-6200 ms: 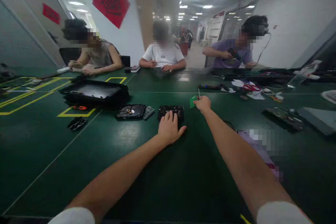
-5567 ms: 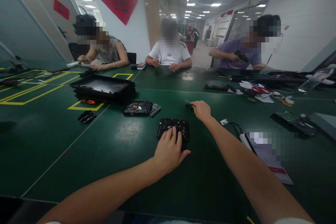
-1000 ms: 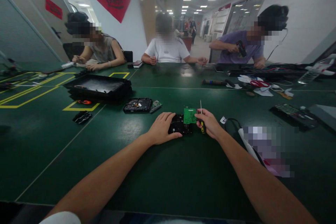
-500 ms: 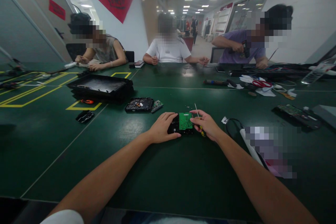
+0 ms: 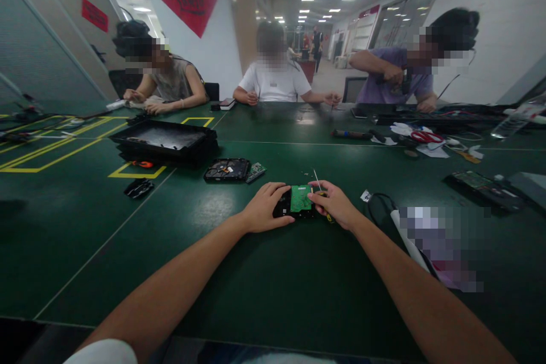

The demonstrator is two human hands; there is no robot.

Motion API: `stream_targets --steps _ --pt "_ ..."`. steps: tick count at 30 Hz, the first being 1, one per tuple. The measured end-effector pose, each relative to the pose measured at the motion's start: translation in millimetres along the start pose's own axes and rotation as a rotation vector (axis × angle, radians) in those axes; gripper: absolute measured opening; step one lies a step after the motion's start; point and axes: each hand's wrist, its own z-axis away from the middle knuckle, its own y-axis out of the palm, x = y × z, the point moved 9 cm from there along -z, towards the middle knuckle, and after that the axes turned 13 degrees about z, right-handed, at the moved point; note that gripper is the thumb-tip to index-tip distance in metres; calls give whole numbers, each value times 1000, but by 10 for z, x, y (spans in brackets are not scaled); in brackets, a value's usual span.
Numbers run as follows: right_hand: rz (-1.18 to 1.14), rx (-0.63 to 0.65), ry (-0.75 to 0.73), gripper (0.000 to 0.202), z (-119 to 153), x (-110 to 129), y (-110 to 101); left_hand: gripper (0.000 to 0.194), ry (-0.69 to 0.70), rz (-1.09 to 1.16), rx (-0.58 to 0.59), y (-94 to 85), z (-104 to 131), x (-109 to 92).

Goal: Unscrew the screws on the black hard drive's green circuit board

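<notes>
A black hard drive lies on the green table in front of me, with a green circuit board on its right part. My left hand grips the drive's left side, thumb along the near edge and fingers over the far edge. At the board's right edge is my right hand, its thumb and forefinger closed there. That same hand also holds a screwdriver with a yellow and black handle, its thin shaft pointing up and away. Several tiny screws lie just beyond the drive.
Another hard drive and a small circuit board lie beyond my left hand. Stacked black trays stand farther left. A cable and a blurred-out item lie right. Another drive-like unit is at far right. Three people sit opposite.
My hands and the drive stay nearly in place. The screwdriver's shaft has tilted slightly left, and the board's right edge looks a little raised. The person at right has shifted the tool slightly.
</notes>
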Motion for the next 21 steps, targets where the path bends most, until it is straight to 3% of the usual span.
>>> stream_targets --steps 8,21 --pt "41 -104 -66 51 -24 10 -47 92 -2 15 18 0 3 -1" --pt "39 -195 -42 30 -72 -91 -137 88 -3 -9 13 1 11 -14"
